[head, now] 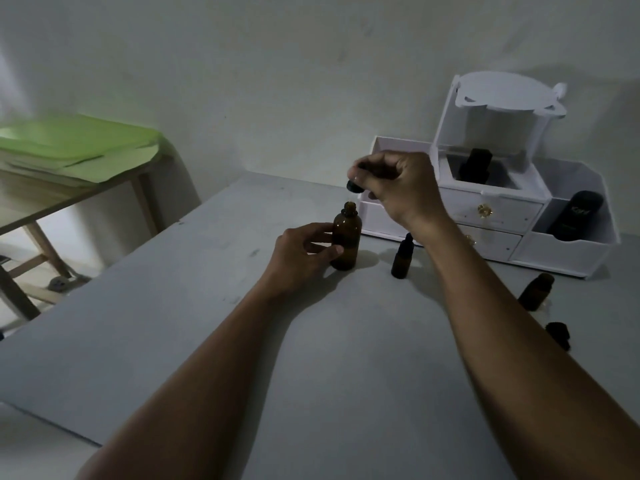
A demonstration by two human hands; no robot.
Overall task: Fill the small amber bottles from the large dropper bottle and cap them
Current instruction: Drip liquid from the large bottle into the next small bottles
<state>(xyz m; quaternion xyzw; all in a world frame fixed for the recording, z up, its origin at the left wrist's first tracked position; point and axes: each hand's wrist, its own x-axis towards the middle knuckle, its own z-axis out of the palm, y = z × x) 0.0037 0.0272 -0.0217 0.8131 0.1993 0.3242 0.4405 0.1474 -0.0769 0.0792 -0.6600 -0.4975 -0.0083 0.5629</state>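
The large amber bottle (347, 239) stands upright on the grey table (207, 341) with its neck uncovered. My left hand (303, 254) grips its body from the left. Above and to the right of the neck, my right hand (394, 188) pinches a black dropper cap (354, 186). A small amber bottle (402, 258) with a black cap stands just right of the large one. Another small amber bottle (536, 292) stands farther right, and a loose black cap (558, 336) lies in front of it.
A white organiser (498, 216) with drawers sits at the back right and holds dark bottles (475, 165) and a black tube (575, 216). A wooden side table (52, 202) with green folders (79, 147) stands at the left, beyond the table edge.
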